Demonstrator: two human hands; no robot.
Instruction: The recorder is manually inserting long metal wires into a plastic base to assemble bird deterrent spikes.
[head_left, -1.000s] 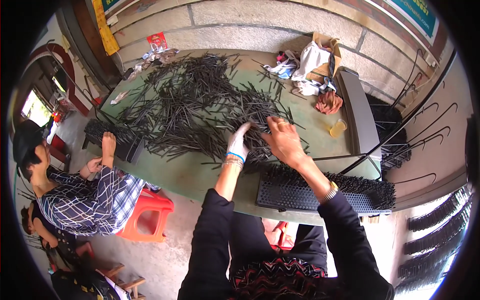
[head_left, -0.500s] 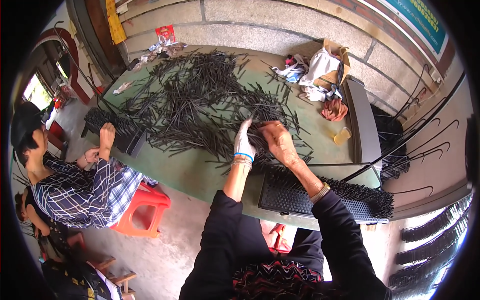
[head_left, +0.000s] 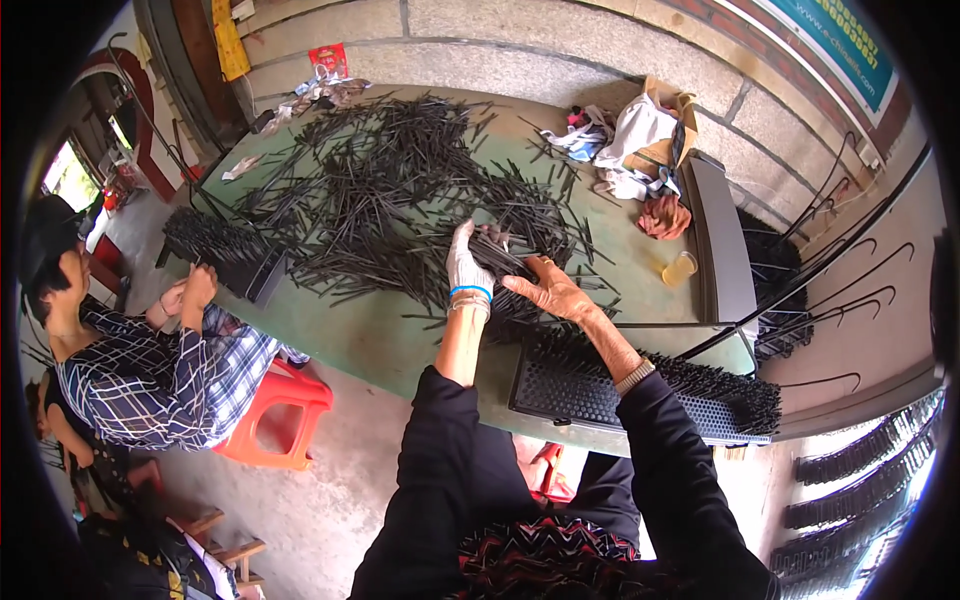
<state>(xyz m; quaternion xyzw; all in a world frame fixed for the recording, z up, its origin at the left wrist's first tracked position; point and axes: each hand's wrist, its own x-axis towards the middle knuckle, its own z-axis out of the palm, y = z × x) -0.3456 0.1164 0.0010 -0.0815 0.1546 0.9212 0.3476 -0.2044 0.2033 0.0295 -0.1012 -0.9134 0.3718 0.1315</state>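
Note:
My left hand (head_left: 466, 266), in a white glove with a blue cuff edge, is closed round a bundle of thin black sticks (head_left: 497, 254) above the heap. At the bundle's near right end is my bare right hand (head_left: 560, 292), its thumb on one side and its fingers on the other; the fingertips are partly hidden. A big loose heap of the same black sticks (head_left: 385, 185) covers the middle of the green table (head_left: 385, 335). By my right forearm, a black perforated tray (head_left: 565, 390) holds rows of upright black sticks (head_left: 690, 385) at the table's near edge.
A cup of yellowish liquid (head_left: 680, 268) stands right of the heap, near a brown cloth (head_left: 665, 217) and a cardboard box (head_left: 680, 120) with rags. Long hooked black rods (head_left: 850, 300) jut out at right. A co-worker sits at left on a red stool (head_left: 275, 425) beside another stick-filled tray (head_left: 235, 265).
My right hand has turned from fingers down over the sticks to thumb outstretched at the bundle's end. My left hand has shifted slightly left, and the bundle now shows between both hands.

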